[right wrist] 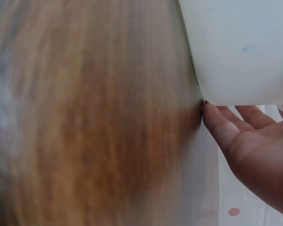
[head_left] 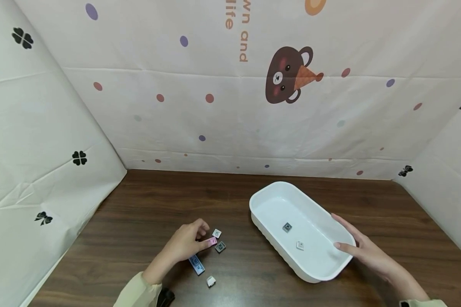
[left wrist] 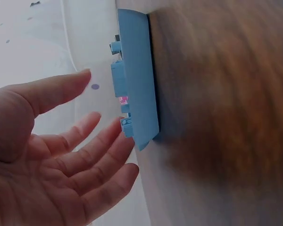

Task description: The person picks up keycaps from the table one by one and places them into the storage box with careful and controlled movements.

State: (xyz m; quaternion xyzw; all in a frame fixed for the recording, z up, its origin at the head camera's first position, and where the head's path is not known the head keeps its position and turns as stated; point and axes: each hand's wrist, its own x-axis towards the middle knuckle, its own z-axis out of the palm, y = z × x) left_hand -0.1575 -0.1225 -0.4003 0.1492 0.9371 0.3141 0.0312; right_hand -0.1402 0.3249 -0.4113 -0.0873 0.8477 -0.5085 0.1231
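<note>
Dark brown wood-grain table [head_left: 138, 213], boxed in by white fabric sheets; the back sheet [head_left: 230, 119] has coloured dots + a brown bear print [head_left: 282, 79] turned sideways, the left sheet [head_left: 34, 128] has black clovers. Person's L hand [head_left: 188, 239] is at a small pink block [head_left: 213, 241] on the table, thumb tip right at it, fingers loose and spread in the wrist cam, so no real grasp afaict. Small white square block [head_left: 217, 233] and dark grey square block [head_left: 220, 247] sit just beside the pink one, long light-blue block [head_left: 196, 265] nearer the person. R hand [head_left: 363, 247] grips the rim of a white plastic rectangular tray [head_left: 311, 228], thumb inside, fingers outside. Tray's got 2 small blocks in it, 1 grey [head_left: 287, 227], 1 white [head_left: 300, 245].
</note>
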